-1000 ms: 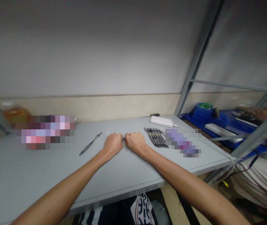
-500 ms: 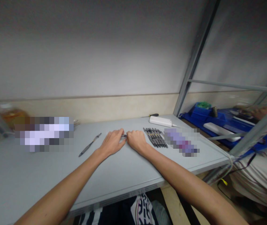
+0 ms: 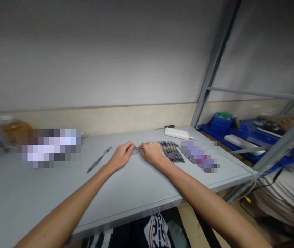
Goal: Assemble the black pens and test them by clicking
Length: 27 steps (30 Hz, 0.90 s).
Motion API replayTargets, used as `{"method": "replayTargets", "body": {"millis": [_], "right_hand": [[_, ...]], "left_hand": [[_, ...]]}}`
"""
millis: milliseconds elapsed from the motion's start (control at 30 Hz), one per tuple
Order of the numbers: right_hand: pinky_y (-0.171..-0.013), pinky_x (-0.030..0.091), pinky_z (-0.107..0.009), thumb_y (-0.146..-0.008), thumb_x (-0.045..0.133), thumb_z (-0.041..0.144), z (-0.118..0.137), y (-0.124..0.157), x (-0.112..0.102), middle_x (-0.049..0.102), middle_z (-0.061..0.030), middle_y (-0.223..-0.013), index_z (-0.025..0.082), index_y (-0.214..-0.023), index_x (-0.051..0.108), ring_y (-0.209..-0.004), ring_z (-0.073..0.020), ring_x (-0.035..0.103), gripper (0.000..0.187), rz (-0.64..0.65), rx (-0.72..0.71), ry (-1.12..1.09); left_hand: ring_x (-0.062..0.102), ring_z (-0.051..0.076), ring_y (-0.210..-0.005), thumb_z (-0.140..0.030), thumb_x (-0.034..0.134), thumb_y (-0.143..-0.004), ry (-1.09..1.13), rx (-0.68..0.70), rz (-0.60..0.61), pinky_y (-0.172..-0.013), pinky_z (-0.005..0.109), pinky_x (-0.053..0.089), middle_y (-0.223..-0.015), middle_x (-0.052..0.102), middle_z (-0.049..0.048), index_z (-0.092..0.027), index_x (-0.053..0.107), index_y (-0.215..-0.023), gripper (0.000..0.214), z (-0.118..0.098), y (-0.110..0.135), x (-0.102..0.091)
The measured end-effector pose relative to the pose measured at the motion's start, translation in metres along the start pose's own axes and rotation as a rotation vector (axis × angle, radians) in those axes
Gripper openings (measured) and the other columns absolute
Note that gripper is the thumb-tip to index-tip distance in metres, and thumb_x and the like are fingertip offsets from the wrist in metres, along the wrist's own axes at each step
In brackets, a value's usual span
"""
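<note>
Over the middle of the grey table (image 3: pixel 126 193), a slim dark pen (image 3: pixel 138 148) spans the small gap between my hands. My left hand (image 3: pixel 123 154) is closed on its left end, and my right hand (image 3: pixel 152 151) wraps round the right end. Fingers hide most of the pen. Left of my left hand lies a single pen (image 3: pixel 99 159) with a grey grip, slanted on the table. Just right of my right hand, several dark pens (image 3: pixel 172 151) lie side by side in a row.
A white power strip (image 3: pixel 176 133) and a screwdriver (image 3: pixel 171 126) lie at the back right. Blurred-out items sit at left (image 3: pixel 51 148) and right (image 3: pixel 200 155). Metal posts (image 3: pixel 215 65) frame the table. Beyond them, a person sits by a blue surface with a blue bin (image 3: pixel 221 123).
My hands have drawn slightly apart, so more of the pen shows between them. The fingers of my left hand have curled in more. The pens on the table have stayed put.
</note>
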State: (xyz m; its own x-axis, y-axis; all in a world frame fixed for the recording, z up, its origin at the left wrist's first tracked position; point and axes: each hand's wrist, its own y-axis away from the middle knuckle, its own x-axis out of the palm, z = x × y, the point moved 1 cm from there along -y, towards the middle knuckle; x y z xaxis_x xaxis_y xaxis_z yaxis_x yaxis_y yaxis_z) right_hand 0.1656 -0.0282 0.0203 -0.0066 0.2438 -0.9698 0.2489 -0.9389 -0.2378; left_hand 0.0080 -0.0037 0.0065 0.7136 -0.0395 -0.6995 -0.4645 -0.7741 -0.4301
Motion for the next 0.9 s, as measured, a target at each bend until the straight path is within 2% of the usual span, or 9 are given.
{"method": "replayTargets", "body": {"millis": [100, 233, 333, 433, 567, 700, 767, 833, 900], "right_hand": [[-0.072, 0.040, -0.030, -0.091, 0.033, 0.035, -0.002, 0.001, -0.002, 0.065, -0.0133, -0.093, 0.015, -0.102, 0.058, -0.086, -0.0227, 0.060, 0.034, -0.041, 0.019, -0.030], [-0.078, 0.035, -0.029, -0.094, 0.026, 0.037, -0.004, 0.002, -0.007, 0.061, -0.0118, -0.099, 0.015, -0.103, 0.056, -0.093, -0.0201, 0.054, 0.038, -0.098, -0.101, -0.095], [-0.080, 0.032, -0.030, -0.094, 0.029, 0.030, -0.006, 0.001, -0.008, 0.059, -0.0106, -0.100, 0.016, -0.100, 0.057, -0.096, -0.0198, 0.050, 0.032, -0.141, -0.171, -0.106], [-0.081, 0.030, -0.031, -0.090, 0.042, 0.029, -0.010, 0.000, -0.007, 0.058, -0.0096, -0.101, 0.017, -0.099, 0.059, -0.098, -0.0202, 0.047, 0.022, -0.195, -0.202, -0.152], [-0.078, 0.030, -0.028, -0.086, 0.049, 0.039, -0.017, -0.001, -0.006, 0.061, -0.0083, -0.098, 0.017, -0.107, 0.057, -0.093, -0.0184, 0.050, 0.031, -0.230, -0.122, -0.297], [-0.068, 0.032, -0.025, -0.091, 0.033, 0.045, -0.025, -0.004, -0.003, 0.065, -0.0069, -0.076, 0.015, -0.088, 0.065, -0.073, -0.0154, 0.055, 0.044, -0.119, -0.019, -0.391], [-0.066, 0.032, -0.023, -0.089, 0.040, 0.042, -0.029, -0.005, -0.002, 0.065, -0.0057, -0.074, 0.015, -0.082, 0.065, -0.070, -0.0142, 0.055, 0.038, -0.127, -0.046, -0.438], [-0.066, 0.032, -0.022, -0.082, 0.053, 0.037, -0.031, -0.006, -0.001, 0.065, -0.0037, -0.081, 0.015, -0.086, 0.063, -0.073, -0.0131, 0.054, 0.024, -0.195, -0.093, -0.500], [-0.067, 0.033, -0.021, -0.075, 0.061, 0.035, -0.031, -0.006, 0.000, 0.065, -0.0026, -0.086, 0.016, -0.092, 0.060, -0.074, -0.0123, 0.054, 0.025, -0.261, -0.102, -0.563]], "left_hand": [[0.056, 0.014, -0.068, -0.036, 0.047, -0.081, 0.180, -0.057, -0.072, -0.064, 0.024, 0.041, -0.076, 0.062, 0.0018, -0.016, 0.057, -0.093, 0.025, 0.003, -0.001, -0.003], [0.058, 0.015, -0.068, -0.037, 0.055, -0.074, 0.387, -0.142, -0.177, -0.066, 0.027, 0.044, -0.070, 0.062, 0.0030, -0.014, 0.058, -0.085, 0.025, 0.015, -0.005, -0.006], [0.056, 0.014, -0.060, -0.039, 0.061, -0.070, 0.527, -0.193, -0.174, -0.062, 0.027, 0.044, -0.064, 0.061, 0.0022, -0.013, 0.058, -0.081, 0.028, 0.023, -0.006, -0.005], [0.054, 0.012, -0.057, -0.040, 0.065, -0.066, 0.631, -0.246, -0.145, -0.059, 0.026, 0.042, -0.063, 0.061, 0.0025, -0.012, 0.059, -0.079, 0.031, 0.023, -0.006, -0.005], [0.053, 0.011, -0.054, -0.042, 0.069, -0.061, 0.726, -0.304, -0.170, -0.058, 0.025, 0.042, -0.061, 0.062, 0.0018, -0.011, 0.060, -0.077, 0.035, 0.019, -0.005, -0.008], [0.054, 0.010, -0.054, -0.041, 0.072, -0.059, 0.754, -0.329, -0.206, -0.058, 0.025, 0.042, -0.061, 0.062, 0.0018, -0.011, 0.061, -0.077, 0.037, 0.022, -0.005, -0.011], [0.055, 0.011, -0.055, -0.041, 0.072, -0.059, 0.763, -0.335, -0.206, -0.059, 0.025, 0.043, -0.062, 0.063, 0.0025, -0.010, 0.061, -0.078, 0.038, 0.026, -0.006, -0.011], [0.055, 0.011, -0.055, -0.041, 0.072, -0.058, 0.782, -0.340, -0.205, -0.059, 0.025, 0.044, -0.062, 0.063, 0.0028, -0.010, 0.061, -0.079, 0.039, 0.028, -0.006, -0.011], [0.055, 0.011, -0.055, -0.042, 0.073, -0.058, 0.804, -0.344, -0.206, -0.059, 0.026, 0.044, -0.062, 0.063, 0.0027, -0.010, 0.060, -0.078, 0.040, 0.030, -0.006, -0.010]]}}
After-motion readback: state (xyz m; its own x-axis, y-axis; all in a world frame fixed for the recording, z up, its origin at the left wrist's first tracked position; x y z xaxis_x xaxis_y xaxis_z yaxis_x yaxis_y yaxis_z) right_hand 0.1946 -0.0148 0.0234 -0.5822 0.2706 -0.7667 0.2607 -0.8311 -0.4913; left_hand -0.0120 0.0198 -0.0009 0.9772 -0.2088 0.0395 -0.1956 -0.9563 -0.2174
